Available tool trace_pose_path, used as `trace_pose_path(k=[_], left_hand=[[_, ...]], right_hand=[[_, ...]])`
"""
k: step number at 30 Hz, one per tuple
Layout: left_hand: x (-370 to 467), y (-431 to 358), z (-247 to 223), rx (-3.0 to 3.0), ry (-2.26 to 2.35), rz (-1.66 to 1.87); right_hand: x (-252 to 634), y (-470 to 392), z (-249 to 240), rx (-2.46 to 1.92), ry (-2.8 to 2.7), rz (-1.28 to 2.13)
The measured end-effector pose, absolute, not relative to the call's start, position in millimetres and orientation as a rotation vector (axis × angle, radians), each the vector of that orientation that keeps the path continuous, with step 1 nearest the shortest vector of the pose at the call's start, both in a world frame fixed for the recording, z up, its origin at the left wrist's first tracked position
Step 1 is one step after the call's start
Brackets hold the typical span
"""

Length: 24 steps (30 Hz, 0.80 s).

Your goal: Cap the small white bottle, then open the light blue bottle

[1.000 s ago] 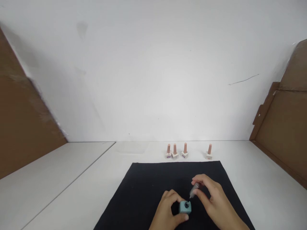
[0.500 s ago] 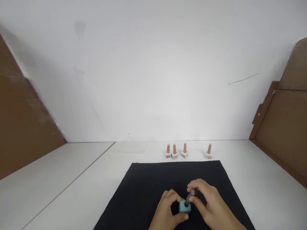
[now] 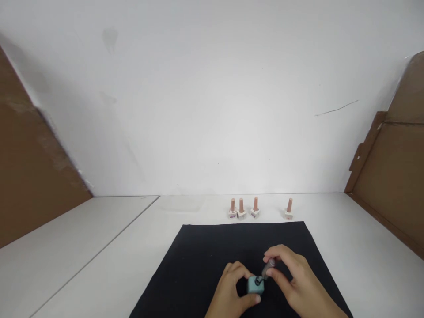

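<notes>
A squat teal nail polish bottle [image 3: 255, 286] rests over the black mat, gripped at its sides between the thumb and fingers of my left hand [image 3: 232, 289]. Its dark-ringed neck faces up and looks uncapped. Just right of the neck, my right hand [image 3: 296, 280] pinches a greyish translucent nail polish cap [image 3: 269, 266] between thumb and fingertips. The cap tilts, its lower end close to the bottle's rim. Whether a brush tip still touches the opening is too small to tell.
Several nail polish bottles with pinkish caps stand behind the black mat [image 3: 212, 247], among them the rightmost bottle [image 3: 289, 210]. A white wall [image 3: 212, 97] rises at the back. Brown cardboard panels flank both sides, including the right panel [image 3: 394, 176].
My right hand has moved slightly up and right with the cap, off the bottle's neck, which now shows. My left hand and the bottle have stayed in place.
</notes>
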State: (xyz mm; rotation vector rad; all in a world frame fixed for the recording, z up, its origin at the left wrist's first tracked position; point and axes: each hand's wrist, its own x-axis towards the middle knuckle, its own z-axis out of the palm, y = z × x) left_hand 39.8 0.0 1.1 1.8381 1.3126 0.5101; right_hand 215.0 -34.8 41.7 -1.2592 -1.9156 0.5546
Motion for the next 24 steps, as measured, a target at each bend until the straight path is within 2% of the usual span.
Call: trace_pose_path(k=[24], left_hand=[[42.9, -1.1, 4.4, 1.832, 1.320, 0.489]], right_hand=[[211.2, -32.2, 40.3, -1.266, -1.857, 0.514]])
